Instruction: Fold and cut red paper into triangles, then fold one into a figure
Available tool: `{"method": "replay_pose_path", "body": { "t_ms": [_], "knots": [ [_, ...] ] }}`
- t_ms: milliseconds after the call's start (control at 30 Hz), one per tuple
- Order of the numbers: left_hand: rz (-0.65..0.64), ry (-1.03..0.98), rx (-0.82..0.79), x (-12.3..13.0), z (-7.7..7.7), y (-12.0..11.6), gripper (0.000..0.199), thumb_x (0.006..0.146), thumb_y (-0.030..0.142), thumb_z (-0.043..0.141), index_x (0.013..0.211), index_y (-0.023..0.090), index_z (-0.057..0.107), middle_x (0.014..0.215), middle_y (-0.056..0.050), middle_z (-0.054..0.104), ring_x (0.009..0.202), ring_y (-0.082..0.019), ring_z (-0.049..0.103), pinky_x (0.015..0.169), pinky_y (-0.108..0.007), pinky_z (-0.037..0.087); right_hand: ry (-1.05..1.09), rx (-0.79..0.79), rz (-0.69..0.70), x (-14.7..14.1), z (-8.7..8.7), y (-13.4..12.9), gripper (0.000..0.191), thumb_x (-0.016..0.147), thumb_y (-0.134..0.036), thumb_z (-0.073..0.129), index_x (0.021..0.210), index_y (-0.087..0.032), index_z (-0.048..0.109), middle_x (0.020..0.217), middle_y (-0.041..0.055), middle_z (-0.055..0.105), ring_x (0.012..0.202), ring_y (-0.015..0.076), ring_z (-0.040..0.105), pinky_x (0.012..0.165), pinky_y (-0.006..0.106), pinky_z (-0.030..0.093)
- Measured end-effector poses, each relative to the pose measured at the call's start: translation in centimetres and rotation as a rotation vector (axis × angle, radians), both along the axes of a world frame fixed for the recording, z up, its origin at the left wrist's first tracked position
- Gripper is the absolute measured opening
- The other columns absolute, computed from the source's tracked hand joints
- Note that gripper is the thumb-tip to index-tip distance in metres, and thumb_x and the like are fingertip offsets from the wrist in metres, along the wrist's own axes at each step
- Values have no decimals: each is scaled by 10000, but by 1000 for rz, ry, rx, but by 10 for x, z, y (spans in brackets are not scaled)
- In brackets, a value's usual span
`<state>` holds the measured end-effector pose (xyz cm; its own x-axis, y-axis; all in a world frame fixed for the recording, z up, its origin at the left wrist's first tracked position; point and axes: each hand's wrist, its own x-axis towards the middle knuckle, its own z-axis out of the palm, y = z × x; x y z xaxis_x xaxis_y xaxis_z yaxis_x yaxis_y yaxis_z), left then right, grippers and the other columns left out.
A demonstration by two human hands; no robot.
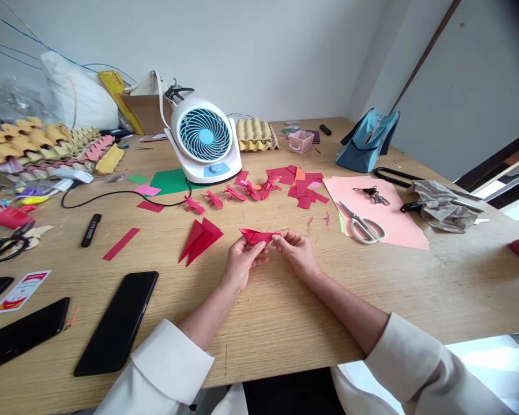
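A folded piece of red paper (259, 236) is held up just above the table between my two hands. My left hand (242, 258) pinches its near left part, thumb on top. At the right end, my right hand (294, 248) grips it between thumb and fingers. To the left of my hands lie several folded red paper triangles (202, 239), overlapping. Behind them stands a row of small folded red paper figures (233, 195). Loose red paper pieces (303, 187) are scattered farther back on the right.
A white and blue fan (205, 138) stands at the back, its cable running left. Scissors (363, 226) and keys (374, 195) rest on pink paper (404, 227) at right. Dark phones (116, 325) and a black marker (91, 230) lie at left. A blue bag (367, 141) stands at back right.
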<state>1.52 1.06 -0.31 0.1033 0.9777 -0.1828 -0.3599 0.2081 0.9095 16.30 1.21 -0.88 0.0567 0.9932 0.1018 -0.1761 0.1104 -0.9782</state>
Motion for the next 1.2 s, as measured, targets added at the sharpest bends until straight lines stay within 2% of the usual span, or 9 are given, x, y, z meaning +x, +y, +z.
{"method": "replay_pose_path", "body": {
  "t_ms": [867,1200],
  "knots": [
    [26,48,42,0,-1,0,356,620,319,838,883,143,674,817,-32,682,663,-112,598,593,-258,556,1,16,21,0,-1,0,279,733,-462,740,700,-191,683,639,-4,639,556,111,502,585,255,420],
    [13,67,-8,2,1,-1,377,559,313,859,849,116,722,826,-65,708,694,-139,602,595,-288,574,4,27,37,-1,0,-2,297,732,-468,743,674,-185,671,618,-8,617,562,108,499,588,251,412]
  ]
}}
